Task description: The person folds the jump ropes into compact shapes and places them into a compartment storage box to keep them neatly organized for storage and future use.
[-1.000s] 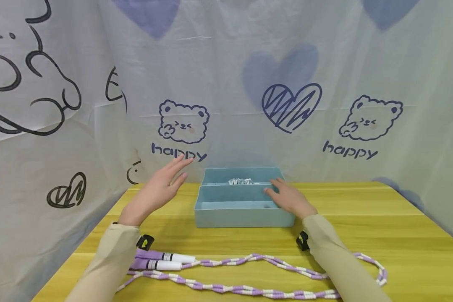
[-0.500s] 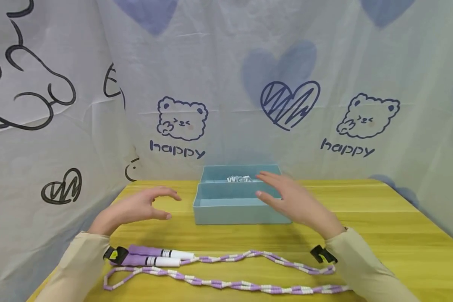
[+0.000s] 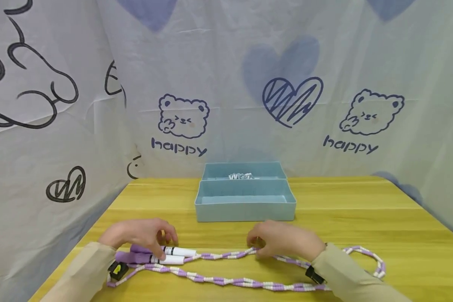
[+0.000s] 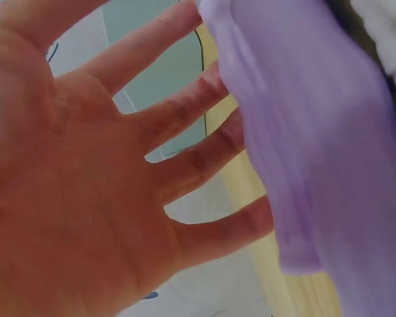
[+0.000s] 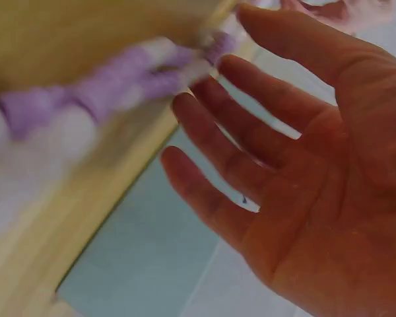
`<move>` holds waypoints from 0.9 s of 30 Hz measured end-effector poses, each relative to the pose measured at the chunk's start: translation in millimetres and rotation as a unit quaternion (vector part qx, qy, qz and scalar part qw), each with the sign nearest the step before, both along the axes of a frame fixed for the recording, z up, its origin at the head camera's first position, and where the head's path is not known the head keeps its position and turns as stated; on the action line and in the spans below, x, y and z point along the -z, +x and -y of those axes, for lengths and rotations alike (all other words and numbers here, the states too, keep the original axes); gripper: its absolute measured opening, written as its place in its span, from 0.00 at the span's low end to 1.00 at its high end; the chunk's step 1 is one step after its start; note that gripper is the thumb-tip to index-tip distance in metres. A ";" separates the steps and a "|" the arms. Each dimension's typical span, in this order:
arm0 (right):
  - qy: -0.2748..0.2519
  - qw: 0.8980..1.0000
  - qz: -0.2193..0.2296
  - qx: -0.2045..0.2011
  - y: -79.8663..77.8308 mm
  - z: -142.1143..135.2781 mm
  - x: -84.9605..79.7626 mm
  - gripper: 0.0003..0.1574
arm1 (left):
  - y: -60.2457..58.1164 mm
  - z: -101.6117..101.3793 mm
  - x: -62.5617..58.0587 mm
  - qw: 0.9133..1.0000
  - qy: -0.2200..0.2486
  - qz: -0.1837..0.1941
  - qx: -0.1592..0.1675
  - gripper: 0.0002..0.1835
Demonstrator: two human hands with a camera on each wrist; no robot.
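A beaded jump rope point(image 3: 211, 279) in purple and white lies across the near part of the wooden table. Its two handles point(image 3: 173, 260), purple with white ends, lie together at the left. My left hand point(image 3: 145, 233) reaches over them from above, thumb on the near side, fingers on the far side. In the left wrist view the fingers are spread, their tips at the purple handle point(image 4: 303, 125). My right hand point(image 3: 286, 238) arches over the far strand, thumb and fingertips right at the beads. In the right wrist view the beaded strand point(image 5: 99, 92) runs up to those fingertips.
A light blue two-compartment box point(image 3: 245, 212) stands behind the rope near the table's back. Small white pieces point(image 3: 241, 176) show in its rear compartment. A printed cloth point(image 3: 226, 63) hangs behind the table point(image 3: 343, 226) and along its sides.
Both hands have come down and toward me, the right one away from the box. The left hand is now over the handles, the right over the far strand.
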State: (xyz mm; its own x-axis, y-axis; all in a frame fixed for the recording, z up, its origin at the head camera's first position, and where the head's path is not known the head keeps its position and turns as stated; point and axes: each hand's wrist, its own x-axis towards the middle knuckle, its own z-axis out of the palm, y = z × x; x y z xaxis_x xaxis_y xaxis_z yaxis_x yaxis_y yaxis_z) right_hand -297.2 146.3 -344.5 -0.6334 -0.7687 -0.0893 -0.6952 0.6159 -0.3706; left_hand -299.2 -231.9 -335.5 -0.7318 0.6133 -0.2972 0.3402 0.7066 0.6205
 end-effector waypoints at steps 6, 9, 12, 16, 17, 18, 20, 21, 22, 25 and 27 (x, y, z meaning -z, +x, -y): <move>0.001 1.000 -0.002 0.005 1.5 1.8 7.9 0.06 | 3.6 -9.7 -0.2 0.998 -0.058 -0.032 -0.016 0.21; -0.004 1.000 -0.003 0.000 1.8 2.4 8.6 0.08 | 5.0 -14.7 4.2 0.993 -0.097 -0.068 -0.028 0.18; -0.014 1.000 -0.006 0.002 0.5 2.5 8.5 0.09 | 4.6 -17.6 8.9 0.986 -0.123 -0.105 -0.028 0.15; -0.031 0.999 0.003 0.011 -4.4 -1.8 7.6 0.09 | 1.7 -19.2 10.8 0.986 -0.119 -0.111 -0.026 0.14; -0.035 0.999 0.005 0.011 -6.1 -3.3 6.8 0.09 | 0.9 -19.1 10.4 0.988 -0.112 -0.105 -0.026 0.14; -0.038 0.999 0.008 0.013 -7.6 -5.1 5.7 0.09 | 0.1 -19.3 9.4 0.989 -0.105 -0.099 -0.023 0.14; -0.042 0.999 0.008 0.017 -11.1 -8.6 2.7 0.08 | -1.5 -19.2 6.0 0.991 -0.092 -0.093 -0.015 0.15; -0.044 0.999 0.009 0.021 -12.7 -10.6 0.9 0.07 | -2.2 -19.2 3.8 0.992 -0.084 -0.089 -0.014 0.15; -0.047 0.999 0.013 0.025 -14.1 -12.6 -1.4 0.05 | -2.7 -19.1 1.1 0.993 -0.077 -0.087 -0.012 0.15; -0.065 0.997 0.028 0.034 -16.2 -19.8 -10.6 0.04 | -3.9 -18.6 -7.2 0.995 -0.057 -0.086 -0.014 0.13; -0.079 0.995 0.042 0.042 -16.3 -25.7 -19.0 0.07 | -4.0 -18.7 -13.1 0.996 -0.038 -0.081 -0.020 0.11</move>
